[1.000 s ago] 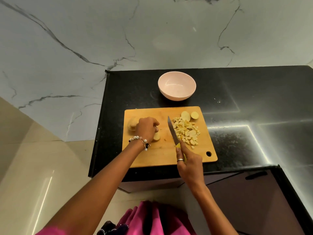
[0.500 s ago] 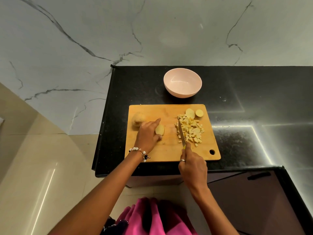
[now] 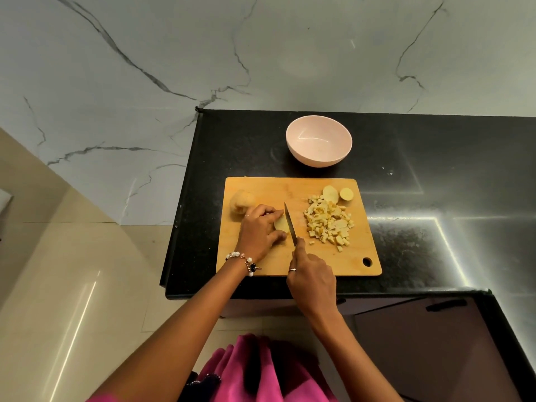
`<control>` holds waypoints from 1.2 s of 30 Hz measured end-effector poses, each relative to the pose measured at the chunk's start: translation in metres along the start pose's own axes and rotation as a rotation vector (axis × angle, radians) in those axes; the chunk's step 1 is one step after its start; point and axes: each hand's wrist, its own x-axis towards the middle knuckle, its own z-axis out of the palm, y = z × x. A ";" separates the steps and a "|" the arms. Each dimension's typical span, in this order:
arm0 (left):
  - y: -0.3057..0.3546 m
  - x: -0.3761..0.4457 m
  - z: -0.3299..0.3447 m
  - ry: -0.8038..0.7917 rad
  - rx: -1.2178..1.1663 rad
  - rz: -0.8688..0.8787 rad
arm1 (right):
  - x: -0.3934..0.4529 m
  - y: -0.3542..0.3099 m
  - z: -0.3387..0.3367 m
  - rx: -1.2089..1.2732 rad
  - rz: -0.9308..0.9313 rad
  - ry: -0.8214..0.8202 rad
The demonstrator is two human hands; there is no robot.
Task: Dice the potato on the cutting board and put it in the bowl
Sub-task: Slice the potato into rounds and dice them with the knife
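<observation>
So everything was laid out around the wooden cutting board (image 3: 342,265), which sat on the black countertop (image 3: 435,158) near its front edge. At the board's far left corner there was a big uncut chunk of potato (image 3: 240,205), skin side up, just lying there with nothing touching it as far as I could tell. Right next to it, toward the board's middle, the left hand (image 3: 259,232) was curled down over a potato slice (image 3: 280,224), fingers and thumb pinching it flat against the wood. That wrist had a beaded bracelet (image 3: 242,259) hanging at the board's front left edge.

The knife (image 3: 290,224) stood just right of that slice, blade running front to back, its edge down at the slice's right side. Couldn't tell if it had bitten in yet. The right hand (image 3: 311,278) was wrapped tight around the handle at the board's front edge, index finger stretched along the blade's spine, ring on one finger.

On the board's right half sat the pile of diced potato (image 3: 329,223), with two round end pieces (image 3: 338,194) at the back right corner.

The pink bowl (image 3: 319,140) was behind the board, off it, on the counter, with nothing in it.
</observation>
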 end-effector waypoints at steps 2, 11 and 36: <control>-0.003 -0.001 0.002 0.008 -0.013 0.022 | 0.001 -0.002 -0.001 -0.015 0.011 -0.033; -0.001 -0.004 0.005 0.089 -0.122 -0.038 | 0.010 -0.010 -0.001 -0.192 -0.057 -0.046; -0.005 -0.006 0.002 0.028 -0.121 -0.021 | 0.011 -0.012 -0.006 -0.230 -0.041 -0.099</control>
